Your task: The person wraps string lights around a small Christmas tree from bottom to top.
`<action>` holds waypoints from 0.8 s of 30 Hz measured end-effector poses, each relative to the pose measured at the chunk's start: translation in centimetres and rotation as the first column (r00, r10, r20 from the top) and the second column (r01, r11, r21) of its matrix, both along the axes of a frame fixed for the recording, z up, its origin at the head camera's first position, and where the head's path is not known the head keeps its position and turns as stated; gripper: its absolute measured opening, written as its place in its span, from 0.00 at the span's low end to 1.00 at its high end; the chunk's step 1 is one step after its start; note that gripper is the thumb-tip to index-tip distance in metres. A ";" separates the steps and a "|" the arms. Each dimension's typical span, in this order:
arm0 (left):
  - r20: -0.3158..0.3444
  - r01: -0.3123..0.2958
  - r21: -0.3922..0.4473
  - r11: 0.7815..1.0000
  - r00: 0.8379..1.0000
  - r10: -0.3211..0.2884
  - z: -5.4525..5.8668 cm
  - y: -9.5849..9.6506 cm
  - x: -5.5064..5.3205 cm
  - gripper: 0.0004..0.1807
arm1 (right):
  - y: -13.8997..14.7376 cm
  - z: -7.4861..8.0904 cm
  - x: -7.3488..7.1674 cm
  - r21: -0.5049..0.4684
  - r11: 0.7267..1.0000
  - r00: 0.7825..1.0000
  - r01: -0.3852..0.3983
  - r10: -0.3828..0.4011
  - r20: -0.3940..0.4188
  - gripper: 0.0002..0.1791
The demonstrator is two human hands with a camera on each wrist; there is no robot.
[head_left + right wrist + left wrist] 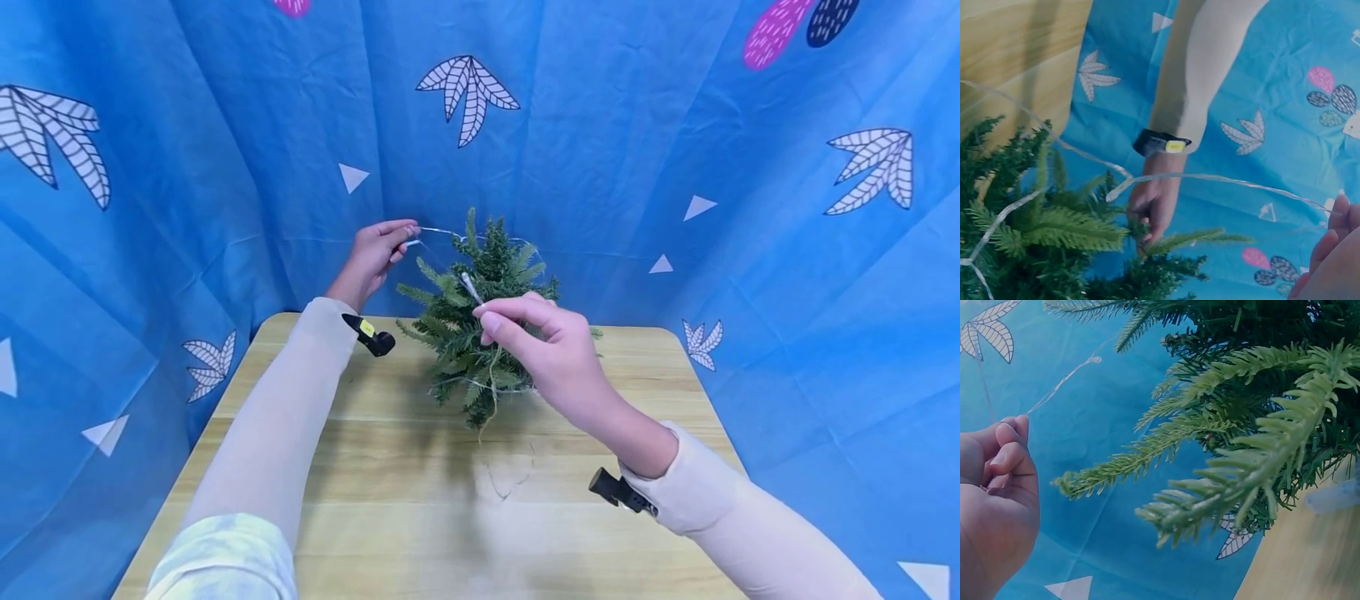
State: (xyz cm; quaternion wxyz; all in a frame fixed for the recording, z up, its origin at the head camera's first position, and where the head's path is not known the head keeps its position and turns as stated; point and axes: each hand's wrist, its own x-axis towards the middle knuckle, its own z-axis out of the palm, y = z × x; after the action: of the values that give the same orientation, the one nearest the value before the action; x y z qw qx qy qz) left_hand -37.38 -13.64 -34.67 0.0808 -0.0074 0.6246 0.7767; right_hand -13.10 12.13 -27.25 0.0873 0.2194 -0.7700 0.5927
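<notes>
Small tree (459, 327) stands beyond my right hand (558, 346) and right of my left hand (375, 254). Clear strand (471, 287) loops round it, likely held off the needles so it won't snag. Left fingers pinch one stretch, right fingers another, both grips narrow.

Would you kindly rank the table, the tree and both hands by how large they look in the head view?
Largest to smallest, as they look:
1. Table
2. Tree
3. Right hand
4. Left hand
The right hand likely looks larger because it is nearer.
</notes>
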 end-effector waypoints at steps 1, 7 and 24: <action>0.002 0.003 0.000 1.000 1.000 -0.003 0.0 0.1 0.0 0.18 | 0.0 0.1 0.0 -0.013 1.000 1.000 0.008 -0.008 -0.006 0.08; -0.001 0.012 0.011 1.000 1.000 -0.012 -0.5 0.3 0.2 0.19 | -0.3 0.2 0.1 -0.019 0.999 0.999 -0.035 0.035 0.028 0.09; 0.034 0.000 -0.062 0.998 0.999 0.002 -3.4 -1.2 1.0 0.19 | -0.8 -4.5 0.8 0.162 0.979 0.981 -0.123 0.095 0.171 0.05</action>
State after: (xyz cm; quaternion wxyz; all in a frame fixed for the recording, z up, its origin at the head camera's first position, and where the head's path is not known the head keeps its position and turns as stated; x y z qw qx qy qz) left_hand -36.41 -14.86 -38.03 0.0907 -0.0234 0.6469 0.7568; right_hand -12.32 11.33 -31.72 -0.0278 0.2189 -0.8097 0.5439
